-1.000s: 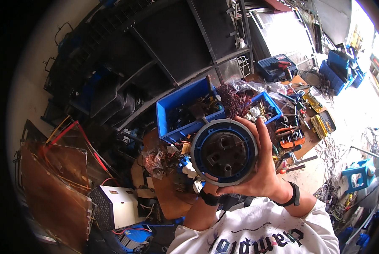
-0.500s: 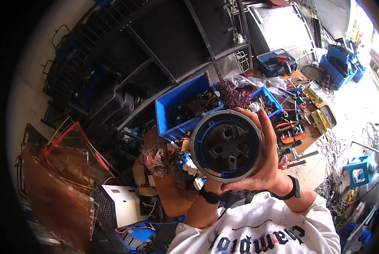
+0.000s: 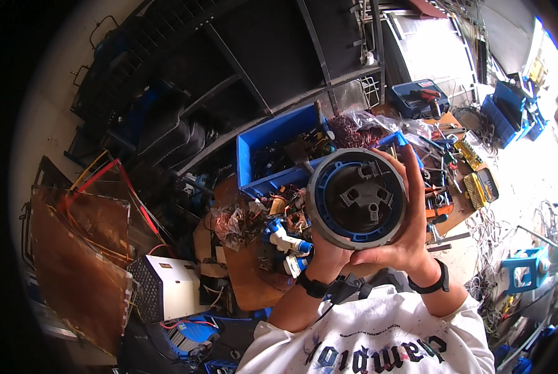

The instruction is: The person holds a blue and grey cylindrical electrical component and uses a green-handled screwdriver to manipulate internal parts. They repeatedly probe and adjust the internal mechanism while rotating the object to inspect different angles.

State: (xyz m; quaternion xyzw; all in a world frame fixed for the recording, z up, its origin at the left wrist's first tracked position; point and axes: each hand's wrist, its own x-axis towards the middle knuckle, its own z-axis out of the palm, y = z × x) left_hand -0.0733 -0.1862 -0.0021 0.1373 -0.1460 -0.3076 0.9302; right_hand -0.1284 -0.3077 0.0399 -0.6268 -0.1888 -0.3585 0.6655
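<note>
A round grey housing (image 3: 367,201) is held up over the table, its open face toward me. Inside its thick grey rim runs a blue ring, and a dark three-armed moulded part sits deep in the middle. My right hand (image 3: 411,234) wraps the housing's right side, thumb along the lower rim and fingers up behind the edge. From below, my left hand (image 3: 330,254) supports its lower left; those fingers are hidden behind it. Close to my left wrist, a white-and-blue industrial plug (image 3: 286,240) lies on the wooden table (image 3: 254,283), with another blue-and-white connector (image 3: 294,265) beside it.
Beyond the housing stands a blue bin (image 3: 251,156) of dark parts, next to tangled copper-coloured wire (image 3: 354,132). Hand tools and a yellow bit case (image 3: 480,187) cover the right side. A blue stool (image 3: 524,271) and loose cables are on the floor at right.
The housing has shifted right in view, and its inside shows at a different angle. More of my left palm shows beneath it. The surroundings have also shifted slightly right.
</note>
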